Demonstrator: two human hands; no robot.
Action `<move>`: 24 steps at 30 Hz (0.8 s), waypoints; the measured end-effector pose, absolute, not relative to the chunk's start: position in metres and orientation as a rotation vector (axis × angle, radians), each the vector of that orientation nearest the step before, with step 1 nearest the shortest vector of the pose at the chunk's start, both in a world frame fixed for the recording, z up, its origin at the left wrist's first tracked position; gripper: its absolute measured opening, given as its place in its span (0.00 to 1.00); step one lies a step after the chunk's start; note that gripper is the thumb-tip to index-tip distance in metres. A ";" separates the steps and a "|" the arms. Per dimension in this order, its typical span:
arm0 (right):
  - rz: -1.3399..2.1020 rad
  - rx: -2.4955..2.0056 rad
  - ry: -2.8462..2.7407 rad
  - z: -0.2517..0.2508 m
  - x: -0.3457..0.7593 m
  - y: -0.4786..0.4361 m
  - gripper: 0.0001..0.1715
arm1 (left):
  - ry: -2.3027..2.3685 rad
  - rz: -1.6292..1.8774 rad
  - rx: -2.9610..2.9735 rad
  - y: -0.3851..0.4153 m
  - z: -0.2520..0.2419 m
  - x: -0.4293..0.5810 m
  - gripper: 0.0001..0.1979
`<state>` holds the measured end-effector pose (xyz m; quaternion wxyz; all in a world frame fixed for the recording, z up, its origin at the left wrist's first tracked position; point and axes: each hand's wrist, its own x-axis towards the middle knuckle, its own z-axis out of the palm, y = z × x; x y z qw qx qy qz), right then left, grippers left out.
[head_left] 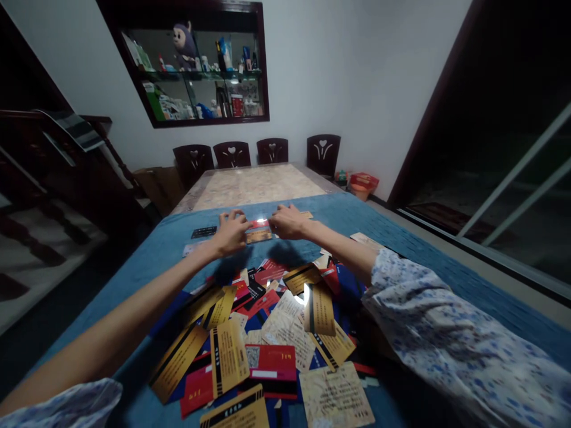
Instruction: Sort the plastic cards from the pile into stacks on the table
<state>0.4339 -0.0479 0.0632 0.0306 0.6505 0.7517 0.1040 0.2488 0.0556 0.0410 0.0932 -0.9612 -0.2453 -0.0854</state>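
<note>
My left hand [232, 232], its fingers bent, has its fingertips at the left end of a red card [259, 224] on the blue cloth. At the card's right end, the curled fingers of my right hand [288, 222] are closed; their tips are partly hidden. A gold card [259, 236] lies directly below the red one, between both hands. To the left are a black card [204, 232] and a pale card [193, 248]. Nearer to me spreads a loose heap of cards, among them gold cards [229, 356], red cards [273, 364] and beige cards [336, 395].
A blue cloth [147, 279] covers the near part of the stone-topped table [263, 178]. Several dark chairs [323, 154] stand at its far end. Another card [306, 214] lies beyond my right hand. A cardboard box [160, 187] sits left; a red bag [363, 181] is at the back right.
</note>
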 end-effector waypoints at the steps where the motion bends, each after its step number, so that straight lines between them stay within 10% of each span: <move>1: 0.318 2.022 2.303 0.064 0.440 -0.056 0.16 | -0.699 -0.271 -2.861 0.051 0.041 0.255 0.24; 24: 0.237 2.518 1.848 0.042 0.566 -0.194 0.14 | -0.304 -0.442 -3.100 -0.028 0.007 0.377 0.22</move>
